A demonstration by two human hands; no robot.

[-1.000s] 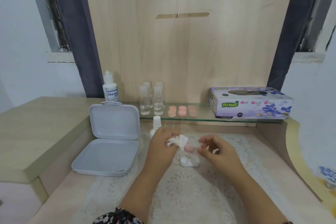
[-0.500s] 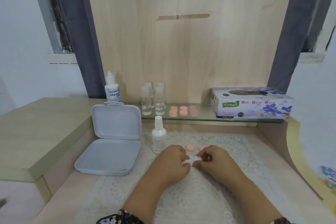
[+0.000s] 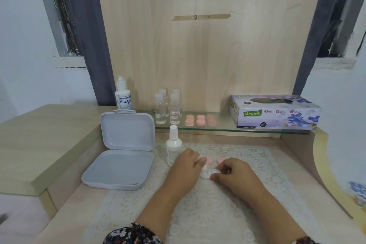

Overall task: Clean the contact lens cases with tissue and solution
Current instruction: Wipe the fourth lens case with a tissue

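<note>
From my remote station I find the work mid-course. Both hands meet low over the white lace mat (image 3: 198, 214) on the pale wooden tabletop (image 3: 65, 210). The left hand (image 3: 183, 170) has its fingers (image 3: 201, 161) curled and pinching one end of a small crumpled piece of white tissue (image 3: 206, 173); the right hand (image 3: 233, 174) has its fingers (image 3: 217, 171) curled on the other end. Whether a case part lies wrapped inside the wad I cannot tell.

Two small round pink lens case pieces (image 3: 209, 160) lie on the mat just beyond the fingers, touching neither hand as far as I can see. The small white capped solution bottle (image 3: 173, 145) stands upright just beside the left hand. I judge that wiping is under way.

Outstanding: a cluster of round pink case pieces (image 3: 200, 120) sits on the glass shelf (image 3: 227, 129), untouched, between four small clear bottles (image 3: 168, 109) and the purple floral tissue box (image 3: 275, 113). The open grey hinged plastic box (image 3: 122, 156) lies to the left, nearly bare; I presume finished items go there. By my estimate, most of the job remains
</note>
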